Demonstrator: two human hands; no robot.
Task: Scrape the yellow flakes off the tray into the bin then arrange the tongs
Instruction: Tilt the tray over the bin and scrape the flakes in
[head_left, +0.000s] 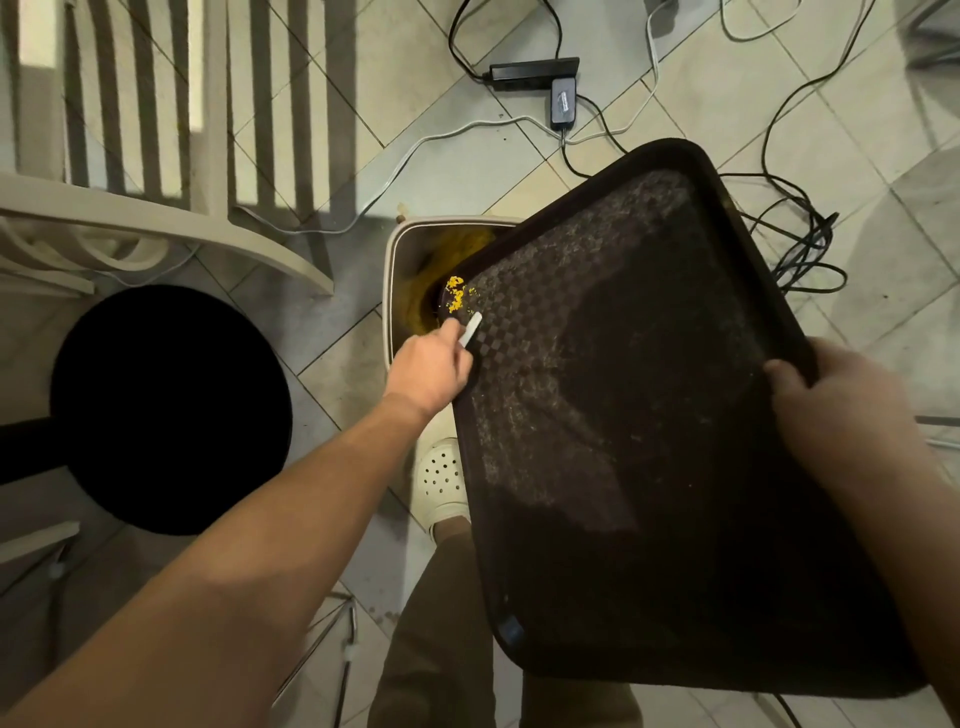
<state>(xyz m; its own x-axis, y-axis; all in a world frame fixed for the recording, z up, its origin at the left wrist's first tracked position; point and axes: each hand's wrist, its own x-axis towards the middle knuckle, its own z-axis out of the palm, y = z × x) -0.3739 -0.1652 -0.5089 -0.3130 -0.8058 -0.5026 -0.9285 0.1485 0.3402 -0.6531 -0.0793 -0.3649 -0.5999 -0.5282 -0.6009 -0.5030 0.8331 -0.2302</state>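
Note:
A dark brown tray (649, 415) with a checkered surface is tilted over a white bin (400, 249) on the floor. My right hand (810, 389) grips the tray's right rim. My left hand (431, 369) holds a small white scraper (470, 330) whose tip rests on the tray's left corner. A small pile of yellow flakes (456, 293) lies just past the scraper tip, at the tray's edge over the bin. Yellow residue coats the bin's inside. Fine pale dust covers the tray. No tongs are visible.
A black round stool (166, 410) stands at the left. A white slatted chair (156, 130) is at the upper left. Cables and a black power adapter (563, 101) lie on the tiled floor behind the bin. My white perforated shoe (441, 483) stands under the tray.

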